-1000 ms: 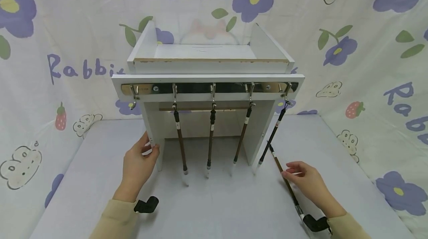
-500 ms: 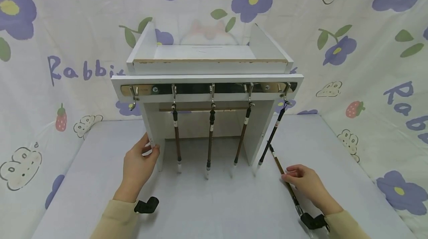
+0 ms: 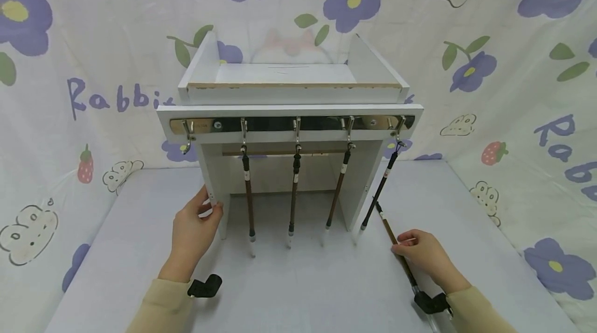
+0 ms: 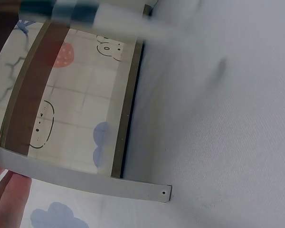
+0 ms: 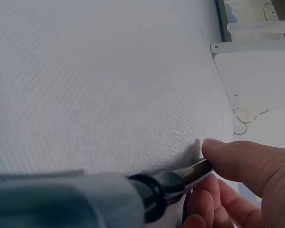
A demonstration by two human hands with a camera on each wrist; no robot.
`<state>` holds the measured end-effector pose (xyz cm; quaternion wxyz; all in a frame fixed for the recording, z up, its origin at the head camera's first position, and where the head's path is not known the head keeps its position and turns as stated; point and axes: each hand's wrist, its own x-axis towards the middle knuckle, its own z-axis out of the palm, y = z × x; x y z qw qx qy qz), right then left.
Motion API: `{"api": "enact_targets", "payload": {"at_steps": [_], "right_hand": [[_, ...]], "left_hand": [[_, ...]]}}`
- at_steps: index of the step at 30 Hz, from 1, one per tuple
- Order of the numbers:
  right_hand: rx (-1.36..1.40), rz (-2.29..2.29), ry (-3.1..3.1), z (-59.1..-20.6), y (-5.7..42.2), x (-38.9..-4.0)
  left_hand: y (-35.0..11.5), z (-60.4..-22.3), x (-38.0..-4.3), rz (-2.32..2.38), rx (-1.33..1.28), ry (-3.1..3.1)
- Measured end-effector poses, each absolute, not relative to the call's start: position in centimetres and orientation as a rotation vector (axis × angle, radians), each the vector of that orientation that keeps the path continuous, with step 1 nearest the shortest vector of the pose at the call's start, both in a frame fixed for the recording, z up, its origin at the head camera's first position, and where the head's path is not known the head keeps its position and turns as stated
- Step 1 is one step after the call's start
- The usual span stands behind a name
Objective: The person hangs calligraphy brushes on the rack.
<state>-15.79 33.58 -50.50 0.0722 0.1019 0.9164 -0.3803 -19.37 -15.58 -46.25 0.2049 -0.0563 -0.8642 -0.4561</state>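
Observation:
In the head view my left hand (image 3: 193, 232) grips the left side panel (image 3: 211, 175) of a white shelf stand; the left wrist view has fingers (image 4: 15, 194) on both sides of that panel. My right hand (image 3: 426, 255) pinches the shaft of a brown calligraphy brush (image 3: 387, 225) between thumb and fingers, its clear-capped end toward me. From the metal hook rail (image 3: 270, 122) hang several capped brushes: one at the left (image 3: 249, 196), others further right, and a slanting one (image 3: 380, 190) at the right end. The leftmost hook (image 3: 187, 136) holds nothing.
The stand's upper tray (image 3: 289, 73) rises above the rail. Black wrist cameras, left (image 3: 205, 286) and right (image 3: 429, 303), sit beside the sleeves. A white cloth (image 3: 289, 291) covers the table, and a flower-printed curtain (image 3: 396, 38) hangs behind.
The leftmost hanging brush swings slightly on its hook. My right hand has shifted a little left with its wrist, still pinching the brush. My left hand stays on the panel.

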Motion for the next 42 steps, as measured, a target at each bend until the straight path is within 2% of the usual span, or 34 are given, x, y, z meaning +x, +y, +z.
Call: {"api": "enact_targets", "payload": {"at_steps": [20, 42], "right_hand": [[0.368, -1.293, 2.680, -50.3, 34.2, -15.8], [0.252, -1.447, 2.902, -44.3, 33.7, -13.9]], "left_hand": [[-15.5, -46.3, -19.3, -1.251, -0.142, -2.415], [-15.5, -46.2, -19.3, -1.247, -0.145, -2.421]]}}
